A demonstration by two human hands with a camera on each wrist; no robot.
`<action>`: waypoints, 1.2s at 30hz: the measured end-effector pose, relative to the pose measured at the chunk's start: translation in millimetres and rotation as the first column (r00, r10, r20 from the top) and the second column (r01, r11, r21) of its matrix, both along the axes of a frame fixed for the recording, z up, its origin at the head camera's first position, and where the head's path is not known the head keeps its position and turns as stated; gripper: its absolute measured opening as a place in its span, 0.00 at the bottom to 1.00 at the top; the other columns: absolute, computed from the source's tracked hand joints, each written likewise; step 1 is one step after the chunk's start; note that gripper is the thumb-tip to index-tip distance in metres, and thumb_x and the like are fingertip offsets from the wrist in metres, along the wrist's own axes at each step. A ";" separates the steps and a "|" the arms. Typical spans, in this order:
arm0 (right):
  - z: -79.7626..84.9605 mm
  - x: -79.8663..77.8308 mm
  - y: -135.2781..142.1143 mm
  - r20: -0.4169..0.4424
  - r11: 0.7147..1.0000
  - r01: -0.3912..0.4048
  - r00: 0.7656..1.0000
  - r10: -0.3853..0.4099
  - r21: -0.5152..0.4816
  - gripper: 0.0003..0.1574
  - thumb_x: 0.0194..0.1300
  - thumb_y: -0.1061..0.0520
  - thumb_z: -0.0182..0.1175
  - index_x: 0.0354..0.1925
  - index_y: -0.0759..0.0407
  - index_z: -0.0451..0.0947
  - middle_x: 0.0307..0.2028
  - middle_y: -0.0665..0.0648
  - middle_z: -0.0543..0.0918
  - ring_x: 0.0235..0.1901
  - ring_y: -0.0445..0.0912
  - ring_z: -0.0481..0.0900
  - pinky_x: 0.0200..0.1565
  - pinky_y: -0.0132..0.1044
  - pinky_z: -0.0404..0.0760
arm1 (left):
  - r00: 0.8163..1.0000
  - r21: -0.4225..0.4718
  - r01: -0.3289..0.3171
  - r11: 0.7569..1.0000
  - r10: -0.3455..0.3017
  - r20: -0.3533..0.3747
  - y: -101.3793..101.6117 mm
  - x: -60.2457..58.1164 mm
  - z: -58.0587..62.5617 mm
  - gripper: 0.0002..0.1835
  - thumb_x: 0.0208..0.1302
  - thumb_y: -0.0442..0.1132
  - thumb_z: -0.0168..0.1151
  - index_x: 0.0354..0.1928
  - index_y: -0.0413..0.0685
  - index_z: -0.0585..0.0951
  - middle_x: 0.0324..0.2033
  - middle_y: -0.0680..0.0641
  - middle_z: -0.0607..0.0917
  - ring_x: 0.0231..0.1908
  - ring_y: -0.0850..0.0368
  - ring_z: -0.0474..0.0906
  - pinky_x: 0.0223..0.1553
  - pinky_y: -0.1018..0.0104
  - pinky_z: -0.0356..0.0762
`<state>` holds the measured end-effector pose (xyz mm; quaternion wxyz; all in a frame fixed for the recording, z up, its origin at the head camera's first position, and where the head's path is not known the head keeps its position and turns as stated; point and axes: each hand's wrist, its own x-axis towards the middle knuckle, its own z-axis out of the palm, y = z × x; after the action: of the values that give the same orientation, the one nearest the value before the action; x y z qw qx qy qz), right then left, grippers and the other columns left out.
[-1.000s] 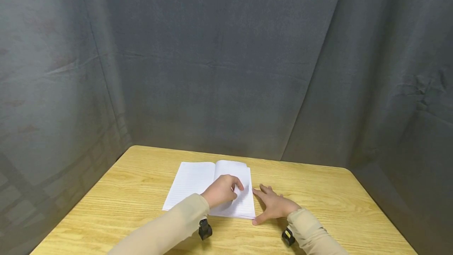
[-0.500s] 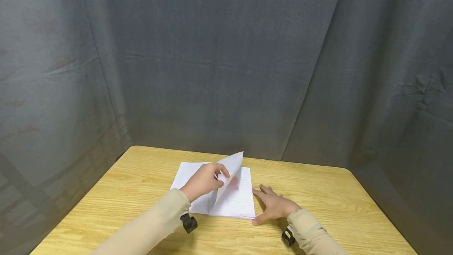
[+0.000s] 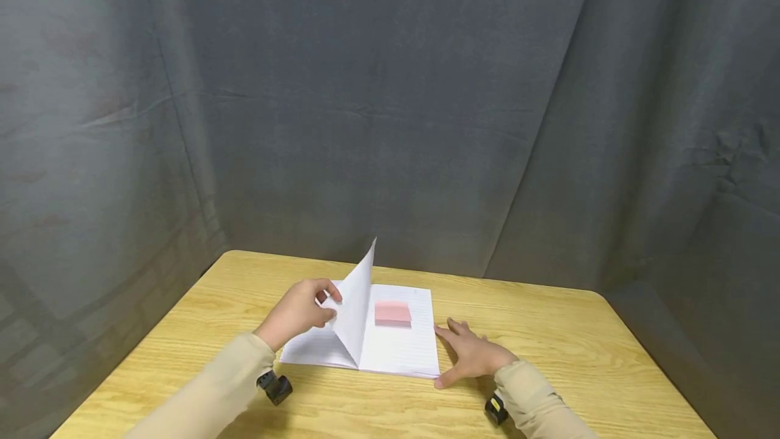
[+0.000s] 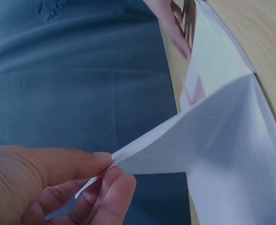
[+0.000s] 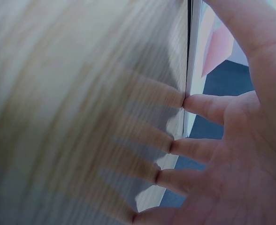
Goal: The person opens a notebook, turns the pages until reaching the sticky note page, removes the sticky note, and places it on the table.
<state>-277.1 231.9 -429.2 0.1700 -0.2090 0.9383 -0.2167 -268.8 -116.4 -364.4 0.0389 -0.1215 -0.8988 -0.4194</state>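
Left hand (image 3: 298,314): clamped on one raised page (image 3: 358,307) of one open notebook (image 3: 396,356), mid-table (image 3: 548,337). One pink slip (image 3: 393,313) on notebook's right side. Right hand (image 3: 472,352): fingers apart at right edge. Versus earlier: page swung left, slip fully uncovered, right hand unmoved.

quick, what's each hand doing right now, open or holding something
Left hand: closed, pinching the raised page.
Right hand: open, fingers spread, beside the notebook.
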 end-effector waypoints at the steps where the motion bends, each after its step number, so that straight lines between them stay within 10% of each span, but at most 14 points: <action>1: 0.0 -0.3 0.1 0.000 1.000 0.000 1.000 0.000 -0.002 0.70 0.46 0.31 0.71 0.75 0.59 0.50 0.73 0.75 0.44 0.69 0.77 0.41 0.54 0.82 0.43 | 1.000 -0.001 -0.012 1.000 0.012 0.009 -3.5 0.0 -1.9 0.11 0.48 0.26 0.65 0.33 0.48 0.81 0.26 0.47 0.74 0.20 0.59 0.77 0.23 0.67 0.72; 36: 0.6 0.2 2.4 0.008 1.000 0.007 1.000 -0.007 -0.009 0.69 0.46 0.32 0.71 0.75 0.58 0.50 0.73 0.74 0.44 0.69 0.77 0.40 0.55 0.82 0.43 | 0.970 -0.031 -0.099 0.995 0.104 0.220 -45.4 5.8 -64.7 0.11 0.40 0.21 0.64 0.28 0.40 0.78 0.16 0.48 0.72 0.16 0.59 0.70 0.19 0.69 0.74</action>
<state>-276.9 234.3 -428.6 0.1719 -0.2058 0.9374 -0.2224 -263.0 -161.9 -429.1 -0.0412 -0.0283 -0.9067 -0.4188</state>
